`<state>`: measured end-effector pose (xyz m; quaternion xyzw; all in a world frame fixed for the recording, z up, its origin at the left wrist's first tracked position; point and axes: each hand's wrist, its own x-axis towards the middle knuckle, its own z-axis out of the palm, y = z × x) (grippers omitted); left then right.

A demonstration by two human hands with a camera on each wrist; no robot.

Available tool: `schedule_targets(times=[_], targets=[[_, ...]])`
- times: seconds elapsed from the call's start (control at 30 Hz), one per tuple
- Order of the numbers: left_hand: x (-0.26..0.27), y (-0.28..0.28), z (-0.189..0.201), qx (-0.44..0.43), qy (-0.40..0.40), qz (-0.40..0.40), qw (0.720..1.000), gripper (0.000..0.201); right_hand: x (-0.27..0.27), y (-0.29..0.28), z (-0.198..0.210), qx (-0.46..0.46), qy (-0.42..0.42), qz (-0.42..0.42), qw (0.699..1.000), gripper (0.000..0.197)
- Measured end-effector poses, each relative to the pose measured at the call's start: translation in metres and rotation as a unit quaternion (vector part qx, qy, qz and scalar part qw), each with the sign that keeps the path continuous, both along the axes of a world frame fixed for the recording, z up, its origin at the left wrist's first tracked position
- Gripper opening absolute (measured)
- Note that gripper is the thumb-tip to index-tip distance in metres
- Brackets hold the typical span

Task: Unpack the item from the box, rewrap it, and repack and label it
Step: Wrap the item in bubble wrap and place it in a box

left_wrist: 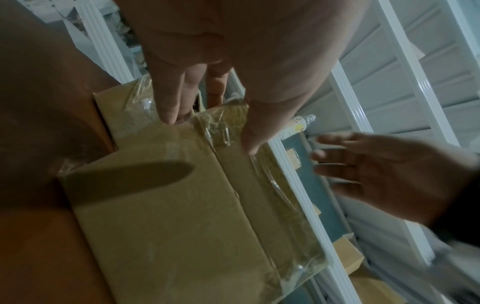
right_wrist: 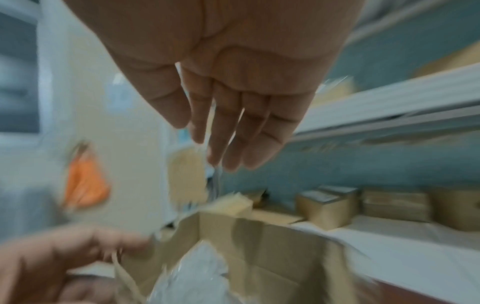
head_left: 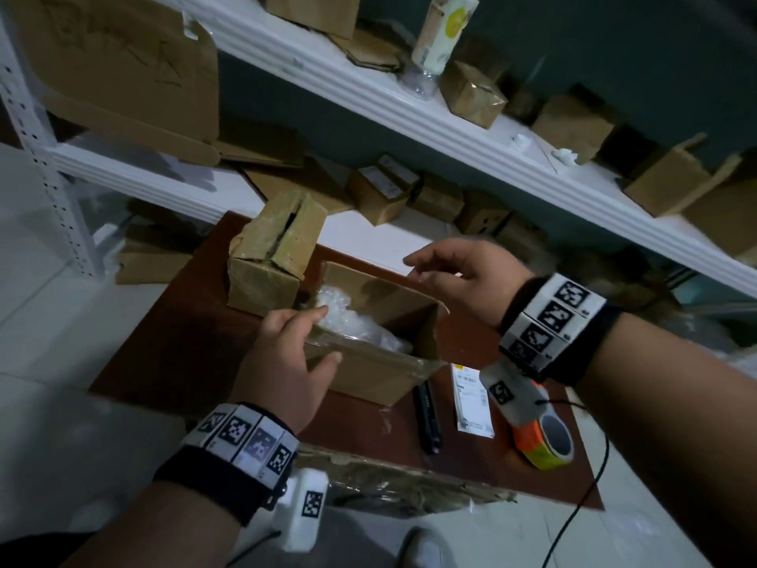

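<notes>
Bubble-wrapped item (head_left: 348, 317) sits in the open cardboard box (head_left: 368, 371) mid-table.
Looks light, soft, slippery, maybe fragile: cup it underneath. Left hand (head_left: 286, 362) grips the near flap; right hand (head_left: 463, 280) hovers, fingers loose, empty.

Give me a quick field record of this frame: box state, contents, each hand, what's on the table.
box: open cardboard box on the red-brown table, flaps up
contents: item in bubble wrap, still inside
left hand: left hand holds the box's near flap, fingers over the rim
right hand: right hand open above the far side, holding nothing
beside box: black pen, shipping label, tape roll
behind box: a second, taped box
</notes>
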<state>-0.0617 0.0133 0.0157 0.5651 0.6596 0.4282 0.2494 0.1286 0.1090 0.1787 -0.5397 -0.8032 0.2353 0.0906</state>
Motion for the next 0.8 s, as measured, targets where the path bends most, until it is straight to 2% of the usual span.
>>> schedule_targets(times=[0.1,0.2,0.33,0.43,0.5,0.57,0.7,0.8], targets=[[0.002,-0.003,0.005,-0.034,0.029,-0.005,0.999,0.072,0.036,-0.027,-0.008,0.061,0.094,-0.045,0.993,0.021],[0.002,-0.010,0.012,-0.030,0.038,0.001,0.999,0.086,0.069,-0.048,-0.038,0.069,0.195,-0.128,0.970,0.018],[0.003,-0.015,0.021,-0.039,0.014,0.021,0.999,0.088,0.092,-0.076,-0.093,0.031,0.330,-0.214,0.919,0.027],[0.005,-0.009,0.022,-0.052,0.001,0.011,0.999,0.088,0.091,-0.086,-0.123,-0.002,0.428,-0.249,0.868,0.018],[0.005,-0.004,0.025,-0.065,-0.017,0.010,0.998,0.090,0.088,-0.088,-0.138,-0.041,0.471,-0.252,0.844,0.023],[0.004,0.003,0.030,-0.077,-0.019,0.000,0.997,0.091,0.085,-0.087,-0.148,-0.072,0.464,-0.230,0.852,0.035],[0.003,0.016,0.034,-0.089,0.026,-0.048,0.995,0.078,0.086,-0.081,-0.155,-0.003,0.296,-0.132,0.946,0.060],[0.008,0.019,0.031,-0.105,0.078,-0.076,0.988,0.077,0.093,-0.072,-0.154,0.013,0.288,-0.108,0.951,0.069]])
